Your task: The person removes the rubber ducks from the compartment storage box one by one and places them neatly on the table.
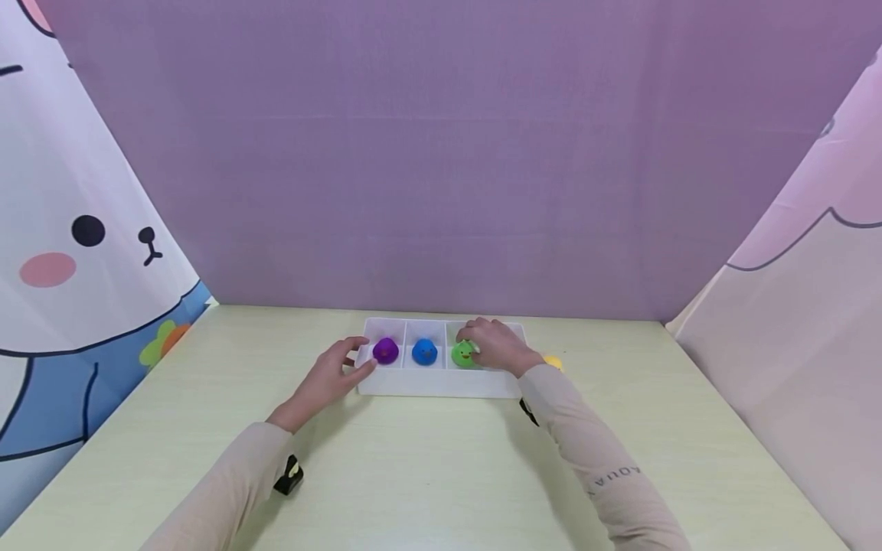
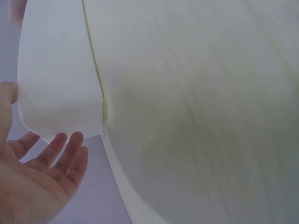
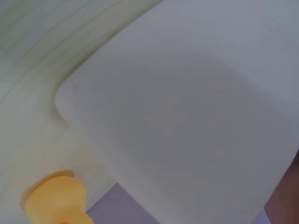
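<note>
We see a white tray (image 1: 441,383) with compartments on the pale table (image 1: 427,474). Our left hand (image 1: 329,376) rests against the tray's left end, fingers relaxed and straight, beside the purple duck (image 1: 386,351). Our right hand (image 1: 498,346) curls over the green duck (image 1: 463,353) in the tray. The blue duck (image 1: 424,351) sits between those ducks. A yellow duck (image 1: 553,361) lies just outside the tray's right end.

Your green duck (image 1: 463,353) sits upright in the third compartment of the white tray (image 1: 441,385), beside the blue duck (image 1: 424,351) and purple duck (image 1: 386,350).
</note>
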Motion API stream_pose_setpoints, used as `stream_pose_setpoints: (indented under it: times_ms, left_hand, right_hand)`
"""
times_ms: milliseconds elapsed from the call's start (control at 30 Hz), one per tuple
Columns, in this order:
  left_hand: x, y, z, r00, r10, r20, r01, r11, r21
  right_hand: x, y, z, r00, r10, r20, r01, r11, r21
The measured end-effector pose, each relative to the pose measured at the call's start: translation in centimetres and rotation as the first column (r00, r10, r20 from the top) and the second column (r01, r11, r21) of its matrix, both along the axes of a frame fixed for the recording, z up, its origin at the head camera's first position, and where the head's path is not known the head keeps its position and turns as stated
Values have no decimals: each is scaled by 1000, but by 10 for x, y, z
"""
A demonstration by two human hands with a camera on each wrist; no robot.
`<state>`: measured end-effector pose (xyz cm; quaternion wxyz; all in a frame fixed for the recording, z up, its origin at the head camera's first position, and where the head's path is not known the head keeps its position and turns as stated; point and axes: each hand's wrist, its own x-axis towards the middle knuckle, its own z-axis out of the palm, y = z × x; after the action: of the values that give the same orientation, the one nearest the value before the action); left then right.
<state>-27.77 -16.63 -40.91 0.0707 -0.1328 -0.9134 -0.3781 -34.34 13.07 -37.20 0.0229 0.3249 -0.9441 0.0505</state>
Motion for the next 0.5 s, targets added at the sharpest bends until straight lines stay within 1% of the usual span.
stream_pose_setpoints:
  times_ms: [233,500]
  left_hand:
    - [0,0,0,1000,-5,-2,5,1000,0]
    - [0,0,0,1000,-1,5,1,1000,1]
  right_hand:
    - [0,-3,-1,1000,-28,11,28,999,39]
    - [-4,-4,-5,999,-47,7,47,996,70]
